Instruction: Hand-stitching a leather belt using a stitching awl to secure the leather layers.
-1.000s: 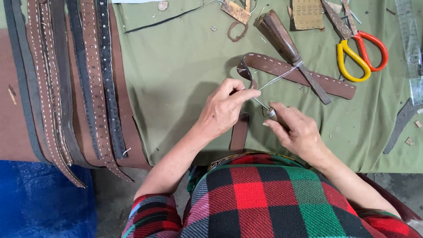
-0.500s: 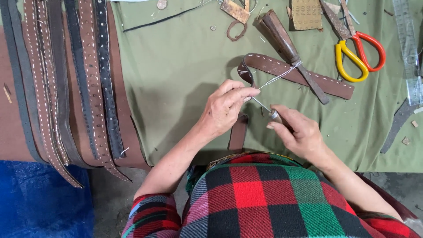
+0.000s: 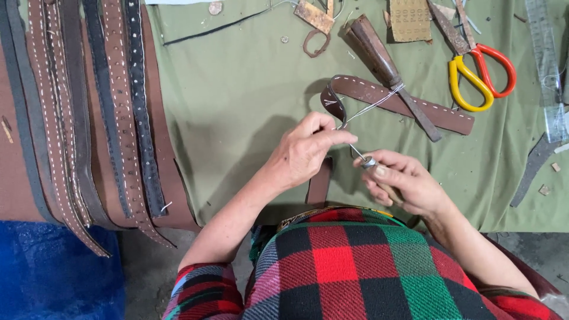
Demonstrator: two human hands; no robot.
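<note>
- Left hand [image 3: 305,151]: closed, white thread [image 3: 370,106] pinched at fingertips.
- Right hand [image 3: 403,184]: closed around awl [image 3: 368,161].
- Brown leather strap [image 3: 397,101]: laid on green cloth [image 3: 237,89].

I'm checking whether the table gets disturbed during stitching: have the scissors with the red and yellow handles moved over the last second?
No. The scissors keep the same spot beside the brown strap's right end and the clear ruler; any small shift looks like camera motion.

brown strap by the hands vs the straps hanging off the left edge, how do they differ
The brown strap lies alone on the green cloth, one end curled up by the left hand; the hanging straps lie straight, side by side, over the edge. It is one brown; they mix brown and black. All show pale stitching.
</note>
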